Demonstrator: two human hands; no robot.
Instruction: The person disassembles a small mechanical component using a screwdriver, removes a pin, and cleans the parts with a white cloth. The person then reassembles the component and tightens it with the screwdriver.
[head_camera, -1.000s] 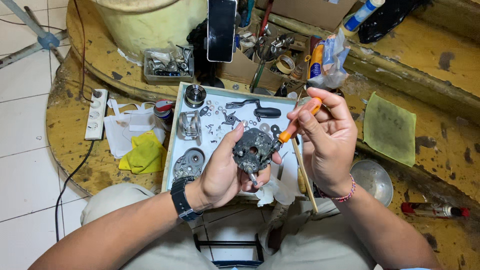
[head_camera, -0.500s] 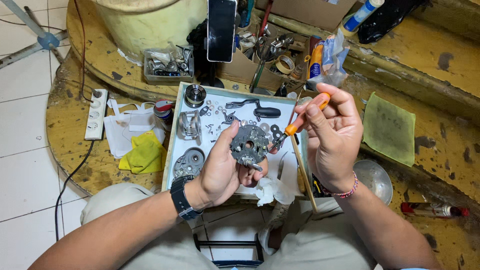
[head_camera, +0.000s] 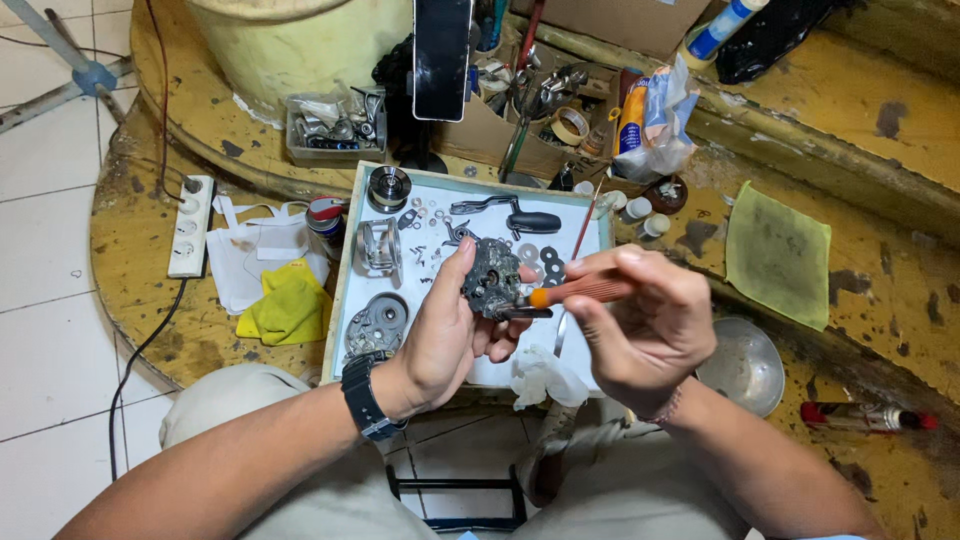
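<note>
Far left of our fingers, a white power strip (head_camera: 189, 226) lies on the yellow bench (head_camera: 880, 290), its cord trailing down to the tiled floor. Nearer in, a yellow cloth (head_camera: 288, 305) rests on a white bag (head_camera: 248, 262), with a small red-topped can (head_camera: 325, 222) just beside them.

Next comes the white tray (head_camera: 340, 290). Left of our left fingers it holds a silver spool (head_camera: 378, 247) and a round grey side plate (head_camera: 376, 322); above them sit a dark knob (head_camera: 388, 187), scattered washers and a black crank handle (head_camera: 512, 215).

Our left hand (head_camera: 440, 335) is curled around a grey gear housing (head_camera: 491, 277), thumb pressed on its near face and fingers (head_camera: 505, 335) wrapped behind and below it, so the housing is held up over the tray, tilted toward us. A black watch (head_camera: 365, 395) sits on that wrist.

Our right hand (head_camera: 640, 325) pinches an orange-handled screwdriver (head_camera: 580, 292) between thumb and fingertips (head_camera: 578, 268), closed firmly on the handle. The tool lies nearly level, its dark shaft pointing left and meeting the lower edge of the housing, just beside the left fingertips.

Below both sets of fingers a crumpled white tissue (head_camera: 540, 375) lies on the tray's near edge. Right of the right fingers stands a metal bowl (head_camera: 742, 365), above it a green cloth (head_camera: 778, 255), and lower right a red-capped tube (head_camera: 865, 417). Above the fingers, a dark phone (head_camera: 442, 58) stands upright.
</note>
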